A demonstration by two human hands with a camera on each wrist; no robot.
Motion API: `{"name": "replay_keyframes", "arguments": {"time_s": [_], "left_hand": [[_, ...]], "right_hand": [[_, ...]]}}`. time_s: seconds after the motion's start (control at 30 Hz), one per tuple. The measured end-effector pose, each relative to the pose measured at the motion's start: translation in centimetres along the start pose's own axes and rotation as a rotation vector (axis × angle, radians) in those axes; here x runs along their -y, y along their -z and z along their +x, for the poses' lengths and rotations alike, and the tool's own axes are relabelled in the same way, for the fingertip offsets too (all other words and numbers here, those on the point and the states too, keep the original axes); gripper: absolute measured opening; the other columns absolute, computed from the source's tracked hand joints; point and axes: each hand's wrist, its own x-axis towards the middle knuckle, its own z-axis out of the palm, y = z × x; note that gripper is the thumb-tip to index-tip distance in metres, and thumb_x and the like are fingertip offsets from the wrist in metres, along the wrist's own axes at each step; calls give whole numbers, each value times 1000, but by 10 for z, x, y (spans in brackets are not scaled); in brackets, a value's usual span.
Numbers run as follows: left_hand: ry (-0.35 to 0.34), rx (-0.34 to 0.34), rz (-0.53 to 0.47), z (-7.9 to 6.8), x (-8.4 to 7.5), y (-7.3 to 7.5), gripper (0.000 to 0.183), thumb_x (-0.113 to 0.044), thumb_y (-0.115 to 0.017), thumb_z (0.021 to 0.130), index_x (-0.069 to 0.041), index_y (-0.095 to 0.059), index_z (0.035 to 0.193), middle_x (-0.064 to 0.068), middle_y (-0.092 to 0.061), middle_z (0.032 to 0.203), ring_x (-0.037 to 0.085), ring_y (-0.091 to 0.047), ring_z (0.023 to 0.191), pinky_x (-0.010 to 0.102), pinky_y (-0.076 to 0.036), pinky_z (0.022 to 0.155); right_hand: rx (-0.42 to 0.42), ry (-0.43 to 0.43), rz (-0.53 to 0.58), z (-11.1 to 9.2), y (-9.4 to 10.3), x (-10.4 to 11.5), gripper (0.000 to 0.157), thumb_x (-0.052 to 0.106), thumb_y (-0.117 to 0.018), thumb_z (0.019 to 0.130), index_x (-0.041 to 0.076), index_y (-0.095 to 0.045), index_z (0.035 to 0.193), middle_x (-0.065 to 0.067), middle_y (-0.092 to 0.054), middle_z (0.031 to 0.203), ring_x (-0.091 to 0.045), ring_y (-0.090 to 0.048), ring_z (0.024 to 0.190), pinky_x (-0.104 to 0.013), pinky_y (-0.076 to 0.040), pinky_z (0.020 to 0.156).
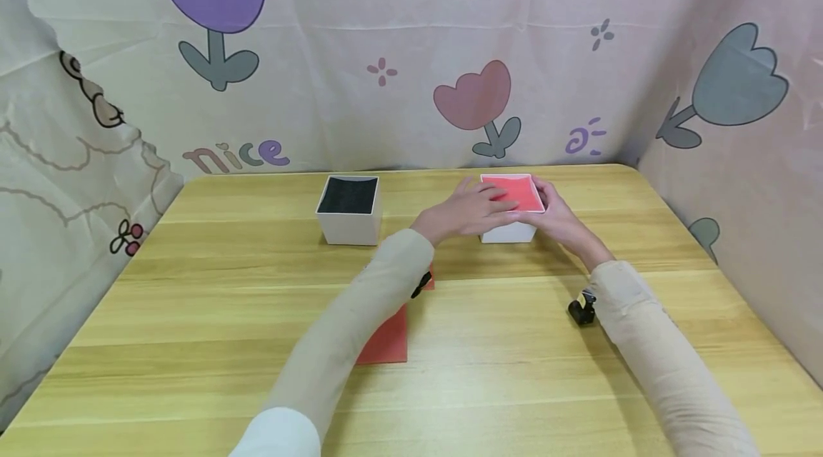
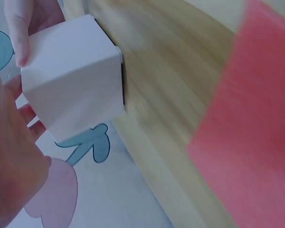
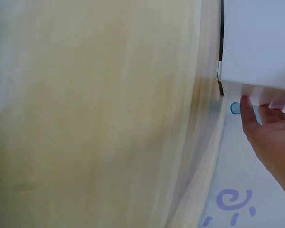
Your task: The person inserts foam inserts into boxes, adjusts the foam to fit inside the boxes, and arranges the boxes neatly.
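A white square box (image 1: 508,233) stands at the back right of the table, its open top filled with red sheet material (image 1: 524,194). My left hand (image 1: 464,213) lies over the top from the left, its fingers extended across the red sheet. At the right side, my right hand (image 1: 561,220) grips the box, thumb along the front rim and fingers round the far side. The left wrist view shows the plain white walls of the box (image 2: 76,71). In the right wrist view, the fingers of my right hand (image 3: 275,137) touch a box wall (image 3: 261,42).
A second white box (image 1: 350,228) with a black sheet (image 1: 350,196) in its top stands at the back, left of centre. Red sheets (image 1: 388,343) lie on the wooden table (image 1: 193,343), partly under my left forearm. A printed cloth (image 1: 360,107) hangs behind the table.
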Motion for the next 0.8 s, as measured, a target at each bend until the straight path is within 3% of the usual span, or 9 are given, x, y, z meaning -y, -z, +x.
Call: {"name": "replay_keyframes", "arguments": {"time_s": [0.17, 0.33, 0.47, 0.8], "left_hand": [[-10, -27, -66, -13, 10, -2, 57, -56, -24, 101, -31, -35, 151, -2, -27, 157, 20, -14, 145, 48, 2, 115], [-36, -66, -114, -20, 16, -8, 55, -52, -29, 102, -27, -37, 150, -1, -27, 157, 21, -13, 145, 45, -2, 116], [-54, -100, -143, -21, 18, -14, 53, -49, -32, 102, -25, -41, 149, -1, -28, 157, 22, -16, 143, 43, -8, 115], [-82, -149, -161, -16, 21, -20, 50, -47, -37, 102, -23, -48, 144, 0, -34, 153, 22, -24, 140, 41, -16, 114]], "right_hand": [[7, -23, -12, -6, -2, 15, 91, 11, -67, 90, -3, -2, 152, -28, -21, 151, -37, -26, 136, -49, -24, 111], [0, -28, -35, -3, -1, 9, 93, 16, -68, 90, -1, -2, 153, -26, -22, 152, -36, -28, 136, -49, -24, 111], [-5, -23, -37, 2, 0, 0, 93, 17, -68, 90, 1, -2, 153, -24, -23, 152, -35, -29, 135, -48, -25, 111], [9, -47, -20, -3, -2, 14, 90, 11, -66, 90, -3, -2, 151, -28, -21, 151, -39, -26, 136, -51, -24, 111]]}}
